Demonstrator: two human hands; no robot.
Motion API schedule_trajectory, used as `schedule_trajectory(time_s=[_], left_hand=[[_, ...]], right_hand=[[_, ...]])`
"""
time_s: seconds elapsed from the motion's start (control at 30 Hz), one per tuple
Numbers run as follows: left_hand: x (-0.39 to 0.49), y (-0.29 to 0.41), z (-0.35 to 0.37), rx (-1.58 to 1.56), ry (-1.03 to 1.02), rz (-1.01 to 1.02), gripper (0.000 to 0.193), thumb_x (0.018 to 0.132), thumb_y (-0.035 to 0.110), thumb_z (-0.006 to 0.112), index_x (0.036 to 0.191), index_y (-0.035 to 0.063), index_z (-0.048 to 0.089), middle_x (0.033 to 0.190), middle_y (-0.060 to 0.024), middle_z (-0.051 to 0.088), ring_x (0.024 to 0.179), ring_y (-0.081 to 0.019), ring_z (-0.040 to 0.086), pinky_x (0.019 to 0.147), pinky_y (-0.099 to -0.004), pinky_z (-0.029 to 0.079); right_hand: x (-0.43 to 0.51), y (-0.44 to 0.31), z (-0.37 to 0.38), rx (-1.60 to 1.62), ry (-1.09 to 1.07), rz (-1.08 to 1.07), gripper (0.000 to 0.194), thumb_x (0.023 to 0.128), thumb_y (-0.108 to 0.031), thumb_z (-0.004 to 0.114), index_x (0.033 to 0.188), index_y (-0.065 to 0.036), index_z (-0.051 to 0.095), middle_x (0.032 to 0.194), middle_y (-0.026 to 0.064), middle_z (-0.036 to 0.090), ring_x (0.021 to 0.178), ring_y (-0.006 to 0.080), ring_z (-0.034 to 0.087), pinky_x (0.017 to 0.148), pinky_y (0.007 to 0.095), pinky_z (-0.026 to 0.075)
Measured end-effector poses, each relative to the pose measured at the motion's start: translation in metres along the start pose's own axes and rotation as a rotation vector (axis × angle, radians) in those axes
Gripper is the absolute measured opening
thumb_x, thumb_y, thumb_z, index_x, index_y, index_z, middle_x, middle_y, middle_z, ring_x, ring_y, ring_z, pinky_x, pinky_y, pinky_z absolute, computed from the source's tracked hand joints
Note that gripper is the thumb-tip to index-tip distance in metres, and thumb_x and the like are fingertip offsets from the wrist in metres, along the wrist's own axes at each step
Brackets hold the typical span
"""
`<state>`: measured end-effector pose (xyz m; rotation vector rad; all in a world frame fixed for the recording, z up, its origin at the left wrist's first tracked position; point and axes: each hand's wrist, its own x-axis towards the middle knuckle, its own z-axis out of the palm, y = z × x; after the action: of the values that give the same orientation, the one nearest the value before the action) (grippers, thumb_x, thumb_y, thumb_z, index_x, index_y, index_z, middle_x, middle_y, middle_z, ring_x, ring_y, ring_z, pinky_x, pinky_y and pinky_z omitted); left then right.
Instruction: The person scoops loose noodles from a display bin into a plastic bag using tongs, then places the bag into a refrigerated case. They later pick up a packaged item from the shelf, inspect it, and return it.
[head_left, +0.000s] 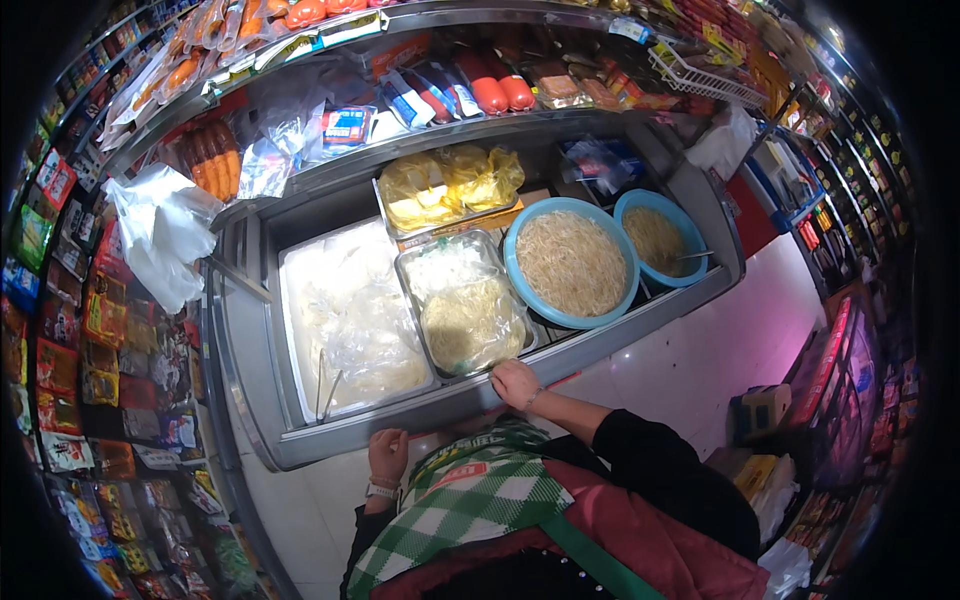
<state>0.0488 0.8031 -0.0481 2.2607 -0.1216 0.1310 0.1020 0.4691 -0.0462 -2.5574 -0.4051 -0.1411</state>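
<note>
My right hand (515, 384) rests at the front rim of a chilled display case (465, 401), with its fingers curled. It is beside the lower corner of a clear plastic bag of pale noodles (465, 322) in a metal tray (409, 292); whether it grips the bag is hidden. Lower and to the left, my left hand (388, 454) is by the case's outer edge, fingers bent and partly hidden. A white tray (289, 300) left of the noodles holds pale food under plastic film (375, 322), with metal tongs (324, 390) at its front.
Two blue basins, a larger one (634, 289) with bean sprouts (574, 262) and a smaller one (697, 229), stand at right. Yellow bags (442, 187) fill a back tray. Packaged sausages (495, 82) line the shelf above. White plastic bags (165, 232) hang at left.
</note>
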Motion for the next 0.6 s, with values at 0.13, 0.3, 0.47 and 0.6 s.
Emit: schedule_trajectory(time_s=[0.13, 0.3, 0.47, 0.6], left_hand=[[0.0, 0.004, -0.001, -0.02, -0.016, -0.023, 0.013, 0.077, 0.015, 0.069, 0.074, 0.0034, 0.065, 0.076, -0.0124, 0.063, 0.077, -0.0306, 0.06, 0.07, -0.0383, 0.048], [-0.004, 0.012, 0.0, -0.031, -0.048, -0.105, 0.018, 0.078, 0.014, 0.069, 0.067, 0.0031, 0.061, 0.068, -0.0124, 0.058, 0.067, -0.0294, 0.057, 0.061, -0.0383, 0.045], [-0.016, 0.011, 0.014, -0.033, -0.005, -0.129, 0.024, 0.078, 0.011, 0.067, 0.062, 0.0029, 0.051, 0.063, -0.0116, 0.051, 0.059, -0.0291, 0.051, 0.056, -0.0376, 0.041], [-0.025, 0.008, 0.029, 0.017, 0.034, -0.116, 0.03, 0.077, 0.007, 0.067, 0.06, 0.0035, 0.043, 0.06, -0.0104, 0.046, 0.055, -0.0277, 0.046, 0.054, -0.0353, 0.039]], right_hand=[[-0.009, 0.007, 0.002, 0.041, 0.029, 0.015, 0.014, 0.082, -0.016, 0.054, 0.076, -0.004, 0.054, 0.078, 0.0156, 0.056, 0.079, 0.0353, 0.054, 0.071, 0.0443, 0.044], [-0.003, 0.01, -0.001, 0.079, -0.041, 0.111, 0.016, 0.083, -0.018, 0.053, 0.075, -0.004, 0.054, 0.078, 0.017, 0.057, 0.079, 0.0371, 0.055, 0.071, 0.0461, 0.045], [-0.003, 0.013, -0.016, 0.124, 0.019, 0.063, 0.006, 0.079, -0.01, 0.055, 0.076, -0.005, 0.054, 0.077, 0.015, 0.055, 0.078, 0.0361, 0.055, 0.07, 0.0447, 0.046], [0.001, 0.031, -0.054, 0.106, 0.186, 0.015, 0.004, 0.077, -0.007, 0.057, 0.08, -0.005, 0.056, 0.076, 0.0151, 0.055, 0.078, 0.0367, 0.055, 0.069, 0.045, 0.045]])
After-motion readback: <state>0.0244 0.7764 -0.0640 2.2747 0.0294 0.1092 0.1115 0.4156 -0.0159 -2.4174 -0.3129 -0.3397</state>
